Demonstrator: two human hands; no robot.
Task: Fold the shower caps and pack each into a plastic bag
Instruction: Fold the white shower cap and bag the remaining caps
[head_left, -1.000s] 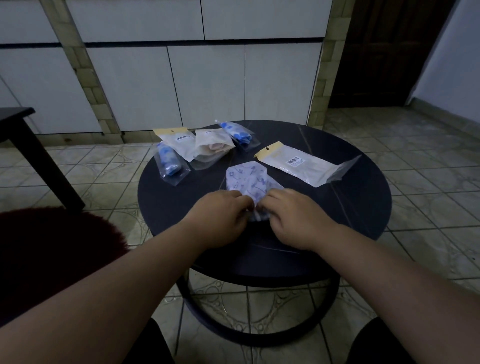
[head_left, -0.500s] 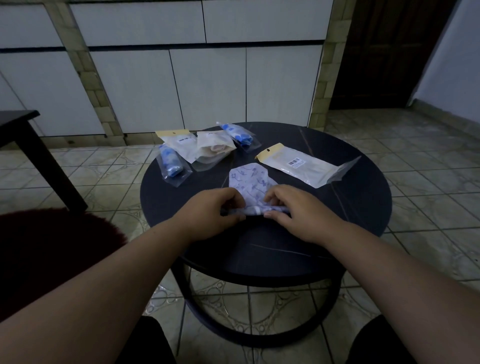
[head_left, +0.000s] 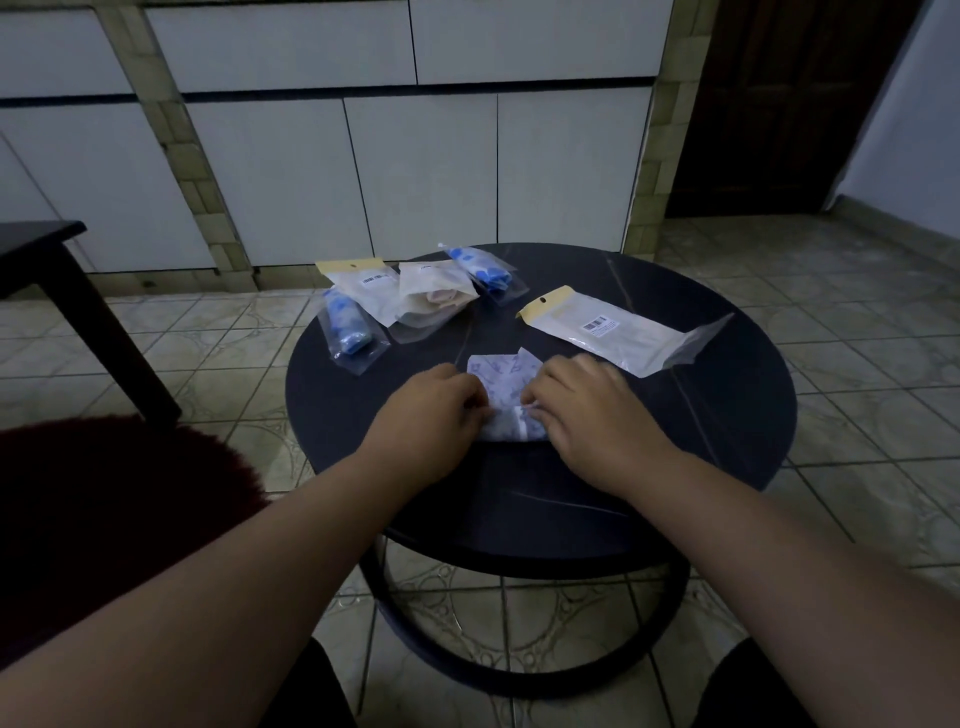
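Blue-print cap: the shower cap (head_left: 506, 387) lies flat on the dark worktop (head_left: 727, 415), so it can be folded.
Left hand (head_left: 434, 408): fingers curled, pinching the cap's left edge.
Right hand (head_left: 587, 410): pinching its right edge, holding the fold tight.
Empty bag (head_left: 618, 332): just beside, open end out, ready for the cap.
Packed bags (head_left: 415, 301): at the far edge, out of the way.

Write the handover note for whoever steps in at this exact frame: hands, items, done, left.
Left hand and right hand: both pinching the near edge of the patterned shower cap, flat on the round table.
Empty bag, mouth open to the right, lies just beyond the right hand.
Done: two bags with blue rolls and one beige pack at the far edge.
Left: finish folding this cap, slide it into the empty bag.
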